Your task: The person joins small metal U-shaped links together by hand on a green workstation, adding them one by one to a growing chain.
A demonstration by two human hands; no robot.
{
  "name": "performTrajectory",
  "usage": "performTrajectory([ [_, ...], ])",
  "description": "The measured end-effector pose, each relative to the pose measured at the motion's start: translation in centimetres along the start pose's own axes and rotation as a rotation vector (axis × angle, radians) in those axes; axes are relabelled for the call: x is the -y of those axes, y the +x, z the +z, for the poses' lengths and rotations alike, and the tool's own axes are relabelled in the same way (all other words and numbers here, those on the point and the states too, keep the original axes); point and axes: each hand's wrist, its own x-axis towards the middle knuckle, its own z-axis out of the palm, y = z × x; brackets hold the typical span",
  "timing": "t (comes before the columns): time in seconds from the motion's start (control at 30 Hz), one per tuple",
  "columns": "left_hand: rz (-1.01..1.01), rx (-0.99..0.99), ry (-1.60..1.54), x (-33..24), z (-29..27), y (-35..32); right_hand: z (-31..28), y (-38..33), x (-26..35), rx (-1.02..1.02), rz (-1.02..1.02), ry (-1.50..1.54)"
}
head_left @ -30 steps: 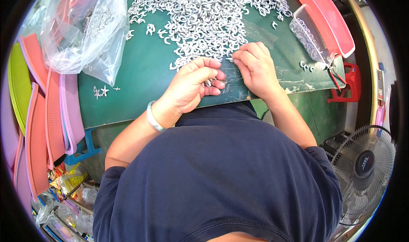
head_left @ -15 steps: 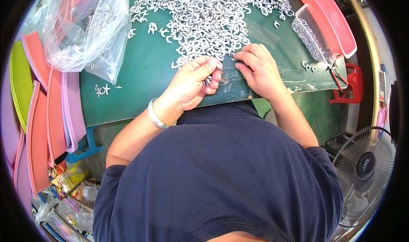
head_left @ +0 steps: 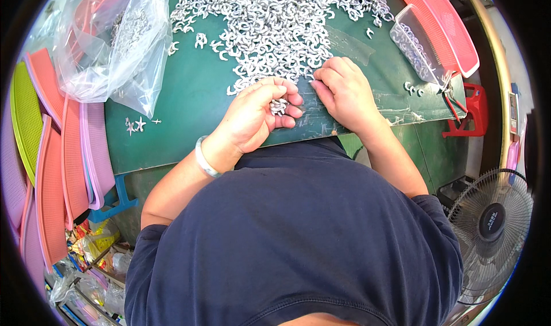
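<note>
A dark navy shirt (head_left: 293, 228) fills the near view. Low at the left, shelving (head_left: 106, 263) holds crumpled plastic bags and packets; at the right a round fan (head_left: 491, 220) with a wire guard faces up.

Beyond the shirt, the left hand (head_left: 252, 113), a pale bracelet (head_left: 205, 158) at its wrist, is cupped palm-up around a cluster of small silvery pieces (head_left: 279, 106), over the near edge of the table. The right hand (head_left: 346, 96) is curled near the table edge, thumb and forefinger close together beside the heap; whether they pinch a piece I cannot tell.

The green tabletop (head_left: 189, 111) is scuffed with pale scratches around the right hand. A few star-shaped pieces (head_left: 139, 125) lie near its left edge, and some loose curved pieces (head_left: 412, 89) near the right, close to a red-handled tool (head_left: 451, 101). Beside the table, coral, purple and yellow-green baskets (head_left: 51, 182) stand packed at the left, near a blue stool (head_left: 119, 200); a red stool (head_left: 475, 112) stands on the right.

Farther over the table spreads a large heap of silvery curved pieces (head_left: 281, 30), between a clear plastic bag (head_left: 86, 73) and a clear box (head_left: 410, 47) of pieces, which touches a pink basket (head_left: 450, 30).
</note>
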Motion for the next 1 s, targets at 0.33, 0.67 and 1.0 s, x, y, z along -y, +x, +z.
performTrajectory([
  [0.33,0.01,-0.062,0.093,0.3,0.1,0.6,-0.3,0.5,2.1,0.043,0.226,0.704],
  [0.67,-0.06,-0.008,-0.162,0.3,-0.7,0.6,0.2,1.3,0.4,-0.019,0.025,0.074],
  [1.0,-0.014,-0.093,-0.055,-0.3,0.7,0.1,0.0,0.8,0.8,-0.016,0.095,0.369],
])
